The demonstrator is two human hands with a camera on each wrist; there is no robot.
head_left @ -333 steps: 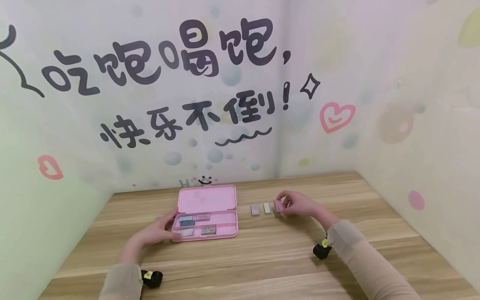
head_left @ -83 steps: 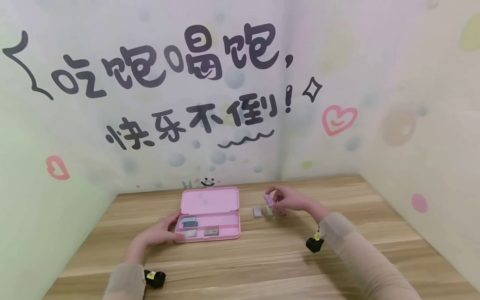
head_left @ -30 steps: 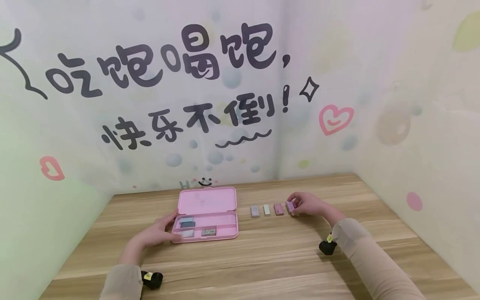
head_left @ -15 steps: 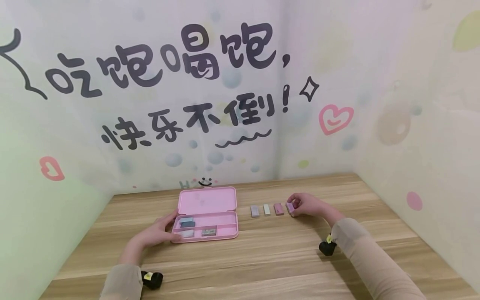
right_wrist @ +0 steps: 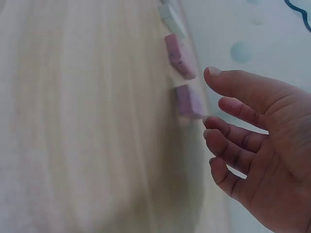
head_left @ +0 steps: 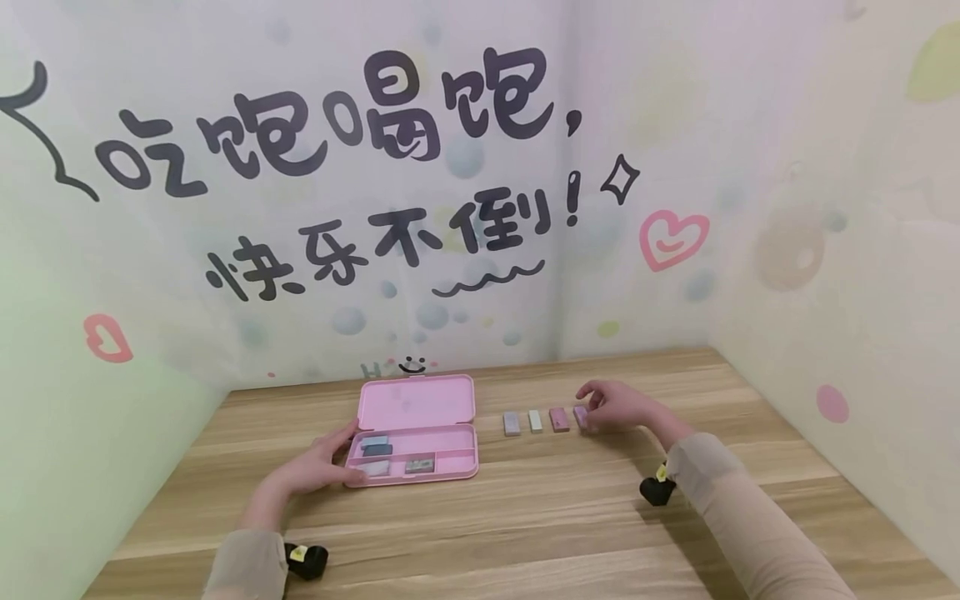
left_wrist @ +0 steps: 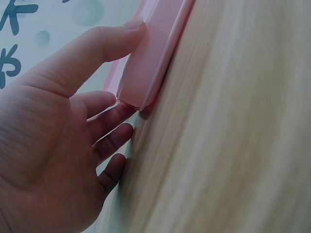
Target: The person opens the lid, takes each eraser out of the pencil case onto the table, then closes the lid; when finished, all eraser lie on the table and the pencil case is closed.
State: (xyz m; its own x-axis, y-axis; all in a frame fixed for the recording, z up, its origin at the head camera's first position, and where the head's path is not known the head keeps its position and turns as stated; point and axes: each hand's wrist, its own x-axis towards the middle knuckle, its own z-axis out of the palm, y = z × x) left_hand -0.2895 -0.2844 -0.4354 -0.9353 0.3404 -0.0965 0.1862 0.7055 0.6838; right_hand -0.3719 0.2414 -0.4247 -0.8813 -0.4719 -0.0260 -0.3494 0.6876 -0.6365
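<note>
A pink pencil case (head_left: 450, 436) lies unfolded on the table, its lid towards the back wall. My left hand (head_left: 311, 465) holds its left end, thumb on the front edge and fingers around the far side. My right hand (head_left: 622, 406) hovers at the right end of a row of small eraser-like blocks. In the right wrist view its fingers are loosely bent, apart from the purple block (right_wrist: 189, 102) and holding nothing. Left of that block come a pink block (head_left: 559, 419), a whitish one (head_left: 535, 421) and a pale lilac one (head_left: 512, 423).
Inside the case lie a light blue block (head_left: 374, 441), a dark teal block (head_left: 377, 450), a pale block (head_left: 377, 468) and a grey patterned block (head_left: 420, 465). A printed wall (head_left: 480, 333) closes off the back of the wooden table (head_left: 480, 542).
Since the oldest frame the pink block was set down, and the purple block went from the case to the row's right end. Just now my right hand has let the purple block go.
</note>
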